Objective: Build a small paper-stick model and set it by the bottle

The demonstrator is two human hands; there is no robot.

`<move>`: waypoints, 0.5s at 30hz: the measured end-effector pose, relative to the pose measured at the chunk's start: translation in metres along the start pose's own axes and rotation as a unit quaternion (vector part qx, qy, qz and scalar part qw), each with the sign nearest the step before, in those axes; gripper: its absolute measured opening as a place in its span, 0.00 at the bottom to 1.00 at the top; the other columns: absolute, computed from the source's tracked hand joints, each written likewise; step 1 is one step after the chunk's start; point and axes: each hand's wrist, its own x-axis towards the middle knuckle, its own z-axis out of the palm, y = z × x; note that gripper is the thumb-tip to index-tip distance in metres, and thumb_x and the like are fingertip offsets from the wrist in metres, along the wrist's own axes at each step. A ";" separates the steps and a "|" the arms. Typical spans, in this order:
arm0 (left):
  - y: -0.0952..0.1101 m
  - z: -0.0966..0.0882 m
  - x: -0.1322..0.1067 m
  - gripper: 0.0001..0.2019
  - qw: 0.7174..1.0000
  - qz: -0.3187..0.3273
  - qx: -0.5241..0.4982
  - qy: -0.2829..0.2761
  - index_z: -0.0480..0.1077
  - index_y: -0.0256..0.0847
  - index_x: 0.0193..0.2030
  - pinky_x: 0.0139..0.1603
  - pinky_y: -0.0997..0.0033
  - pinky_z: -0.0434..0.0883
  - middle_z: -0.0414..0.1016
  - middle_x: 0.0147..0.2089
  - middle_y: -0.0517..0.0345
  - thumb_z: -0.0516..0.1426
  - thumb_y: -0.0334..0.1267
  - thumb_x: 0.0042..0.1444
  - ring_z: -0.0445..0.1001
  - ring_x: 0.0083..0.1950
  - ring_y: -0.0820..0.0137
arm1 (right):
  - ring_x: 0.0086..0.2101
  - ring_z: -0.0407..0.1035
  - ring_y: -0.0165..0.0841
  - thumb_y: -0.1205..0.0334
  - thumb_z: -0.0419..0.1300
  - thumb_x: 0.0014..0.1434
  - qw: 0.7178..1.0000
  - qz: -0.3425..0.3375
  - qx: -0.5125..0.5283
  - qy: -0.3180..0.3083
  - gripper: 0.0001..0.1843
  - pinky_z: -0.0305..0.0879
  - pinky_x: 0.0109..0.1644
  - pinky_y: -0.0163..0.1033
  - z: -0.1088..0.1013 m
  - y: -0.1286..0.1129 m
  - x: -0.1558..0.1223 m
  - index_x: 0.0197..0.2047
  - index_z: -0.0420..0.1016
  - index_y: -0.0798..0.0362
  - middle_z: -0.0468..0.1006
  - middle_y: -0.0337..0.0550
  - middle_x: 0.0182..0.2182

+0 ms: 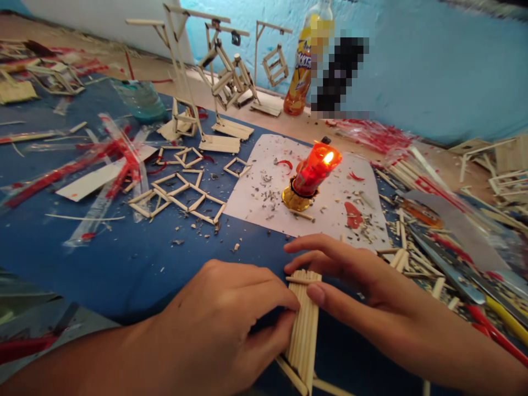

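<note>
A narrow panel of wooden sticks point(304, 324) laid side by side is at the bottom centre, with a short crosswise stick point(297, 280) near its far end. My left hand point(231, 319) is closed at the panel's left edge, thumb and forefinger against it. My right hand point(367, 286) reaches in from the right, its thumb at the panel's right edge by the crosswise stick. Its fingers are spread beyond the far end. More sticks point(292, 377) show beneath the panel's near end, partly hidden by my left hand.
A lit red candle point(315, 170) on a gold base stands on white paper point(256, 181) strewn with scraps. Joined stick frames point(181, 192) lie left, with stick stands point(223, 143) behind. Scissors point(449, 269) and loose sticks are right. A bottle point(299, 77) stands by the wall.
</note>
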 end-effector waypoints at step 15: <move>-0.010 -0.019 0.037 0.10 0.987 0.044 -0.072 -0.135 0.81 0.39 0.33 0.34 0.82 0.71 0.83 0.30 0.66 0.61 0.22 0.53 0.79 0.29 0.78 | 0.50 0.79 0.35 0.51 0.56 0.74 0.998 -0.023 0.043 -0.031 0.18 0.76 0.48 0.37 -0.002 -0.005 0.003 0.65 0.67 0.36 0.84 0.34 0.44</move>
